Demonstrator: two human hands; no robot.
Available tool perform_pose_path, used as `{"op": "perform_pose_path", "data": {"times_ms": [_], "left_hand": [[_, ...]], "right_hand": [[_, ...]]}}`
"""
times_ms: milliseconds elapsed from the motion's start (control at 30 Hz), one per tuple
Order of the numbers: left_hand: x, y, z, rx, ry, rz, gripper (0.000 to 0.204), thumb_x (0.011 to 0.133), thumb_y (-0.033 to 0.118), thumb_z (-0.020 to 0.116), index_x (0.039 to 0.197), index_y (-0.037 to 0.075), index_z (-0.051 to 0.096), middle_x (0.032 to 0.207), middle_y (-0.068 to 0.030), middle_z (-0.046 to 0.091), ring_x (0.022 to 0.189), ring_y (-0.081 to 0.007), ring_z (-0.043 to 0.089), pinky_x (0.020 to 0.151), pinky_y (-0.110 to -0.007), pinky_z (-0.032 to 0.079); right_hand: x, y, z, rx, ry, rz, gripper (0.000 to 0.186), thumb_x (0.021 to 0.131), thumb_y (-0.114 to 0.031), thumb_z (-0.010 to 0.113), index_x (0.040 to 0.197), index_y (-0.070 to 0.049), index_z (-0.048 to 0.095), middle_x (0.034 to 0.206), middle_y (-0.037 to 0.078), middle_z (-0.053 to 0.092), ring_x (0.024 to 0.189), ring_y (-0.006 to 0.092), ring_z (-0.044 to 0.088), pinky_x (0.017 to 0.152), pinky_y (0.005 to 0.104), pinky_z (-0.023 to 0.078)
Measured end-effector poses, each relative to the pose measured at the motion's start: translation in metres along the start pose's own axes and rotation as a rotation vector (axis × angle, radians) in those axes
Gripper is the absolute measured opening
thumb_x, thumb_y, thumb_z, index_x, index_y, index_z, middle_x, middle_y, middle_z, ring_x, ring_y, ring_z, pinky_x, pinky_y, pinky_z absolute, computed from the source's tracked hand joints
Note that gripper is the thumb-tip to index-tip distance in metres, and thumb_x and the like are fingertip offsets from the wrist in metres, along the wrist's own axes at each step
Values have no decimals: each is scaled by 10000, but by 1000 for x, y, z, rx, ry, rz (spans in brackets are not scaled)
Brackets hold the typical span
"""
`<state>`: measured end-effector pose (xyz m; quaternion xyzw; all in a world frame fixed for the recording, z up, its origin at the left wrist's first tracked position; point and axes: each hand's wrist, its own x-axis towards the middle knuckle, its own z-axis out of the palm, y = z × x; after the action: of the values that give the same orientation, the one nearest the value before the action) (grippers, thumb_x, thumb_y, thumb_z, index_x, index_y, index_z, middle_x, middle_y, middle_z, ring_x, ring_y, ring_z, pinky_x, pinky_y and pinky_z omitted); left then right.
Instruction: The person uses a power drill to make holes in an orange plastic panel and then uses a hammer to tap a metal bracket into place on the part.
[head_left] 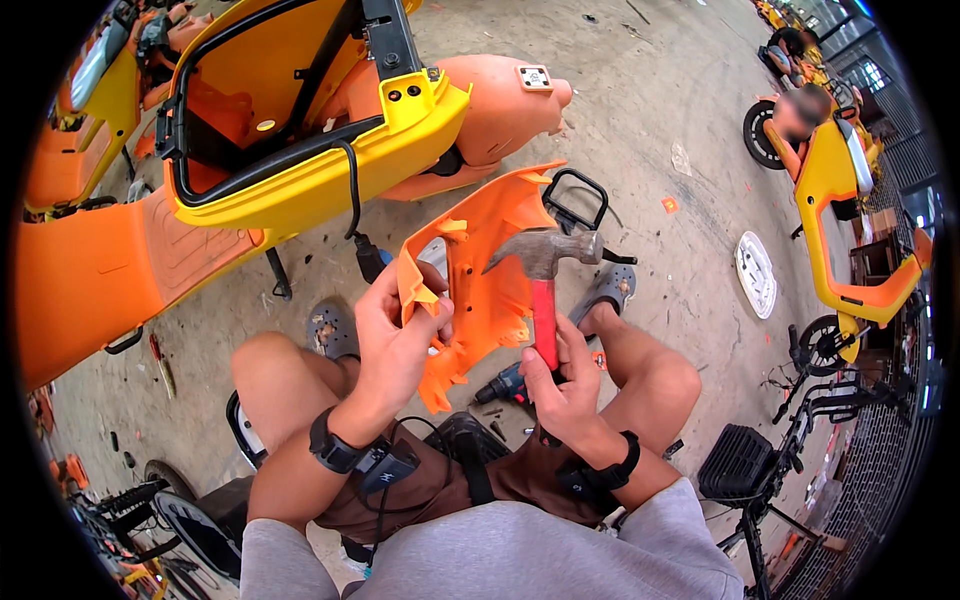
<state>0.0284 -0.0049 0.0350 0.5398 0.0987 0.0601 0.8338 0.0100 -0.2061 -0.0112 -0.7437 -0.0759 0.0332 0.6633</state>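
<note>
My left hand [392,335] is closed on the left edge of an orange plastic body panel [490,270], fingers wrapped over its rim. The panel is tilted, its hollow ribbed inner side facing me, above the floor between my knees. In my right hand [572,390] is a claw hammer [545,265], gripped by its red handle. The hammer's grey metal head is up, in front of the panel's right half. Whether the head touches the panel I cannot tell.
A yellow and orange scooter body [330,180] stands at the upper left. A cordless drill [505,385] lies on the floor under the panel. A white oval plastic part [756,275] rests to the right. A screwdriver [161,365] lies at left; a black basket [738,462] stands lower right.
</note>
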Motion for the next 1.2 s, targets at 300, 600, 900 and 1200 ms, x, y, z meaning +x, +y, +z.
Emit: {"op": "perform_pose_path", "data": {"times_ms": [300, 600, 900, 1200], "left_hand": [[-1, -5, 0, 47, -43, 7, 149, 788, -33, 552, 932, -4, 527, 752, -29, 549, 606, -88, 556, 550, -229, 465], [-2, -15, 3, 174, 30, 46, 168, 773, -39, 537, 934, 4, 513, 751, -27, 550, 583, -79, 532, 544, -221, 458], [1, -9, 1, 125, -33, 15, 203, 740, -20, 519, 944, -18, 514, 666, -47, 515, 549, -124, 516, 516, -248, 424], [7, -9, 0, 126, -58, -82, 174, 785, 28, 521, 950, -22, 548, 655, -36, 521, 534, -115, 516, 524, -236, 408]], "right_hand": [[1, 10, 9, -133, 6, -60, 499, 891, -52, 657, 1349, 27, 475, 973, 169, 661, 779, 165, 648, 710, 288, 512], [2, 3, 16, -153, -28, -5, 519, 903, -97, 649, 1358, 39, 439, 935, 227, 646, 746, 223, 658, 681, 311, 510], [4, 3, 9, -142, -57, -89, 506, 914, -78, 619, 1366, 37, 424, 940, 222, 633, 714, 241, 635, 670, 305, 496], [2, 1, -6, -276, -60, -181, 525, 887, -64, 626, 1375, 7, 446, 1035, 256, 647, 815, 379, 682, 702, 350, 525]]}}
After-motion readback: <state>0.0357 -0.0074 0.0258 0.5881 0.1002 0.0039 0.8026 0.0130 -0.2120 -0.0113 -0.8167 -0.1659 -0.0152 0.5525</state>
